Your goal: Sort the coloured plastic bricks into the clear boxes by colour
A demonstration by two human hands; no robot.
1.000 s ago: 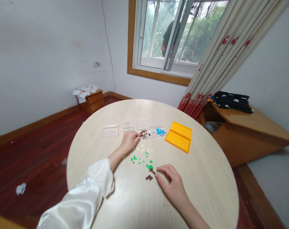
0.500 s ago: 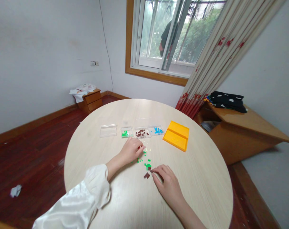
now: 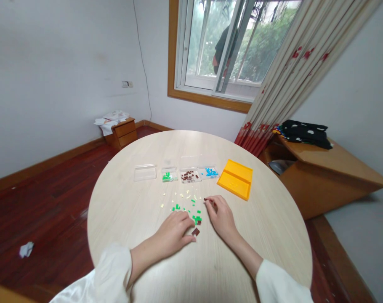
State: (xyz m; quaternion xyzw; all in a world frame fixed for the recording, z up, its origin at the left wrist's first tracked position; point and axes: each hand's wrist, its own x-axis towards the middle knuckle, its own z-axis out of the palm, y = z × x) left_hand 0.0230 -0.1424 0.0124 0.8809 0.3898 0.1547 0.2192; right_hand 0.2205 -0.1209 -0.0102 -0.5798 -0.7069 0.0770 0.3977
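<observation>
My right hand [image 3: 221, 213] pinches a small brown building brick [image 3: 206, 199] just above the table, right of the loose pieces. My left hand [image 3: 177, 230] rests low over the table with thumb and fingers apart around a brown brick [image 3: 195, 232], and I cannot make out contact. Several green bricks [image 3: 197, 218] lie between my hands, one brown brick [image 3: 199, 222] against them. Pale yellow pieces [image 3: 187, 194] are scattered farther back. Behind them stands a clear box of brown bricks [image 3: 188, 175], between a box of green bricks [image 3: 167, 176] and a box of blue bricks [image 3: 211, 172].
A clear box [image 3: 145, 172] stands at the left end of the row. On the right lies an open yellow case [image 3: 235, 179]. The round table [image 3: 122, 214] is bordered by a tilted wooden cabinet [image 3: 336, 168] on the right and a small drawer unit [image 3: 124, 132] at the back left.
My right hand has moved away from me with the brown brick, toward the boxes. My left hand has drawn back toward me to the brown brick in front, uncovering yellow pieces.
</observation>
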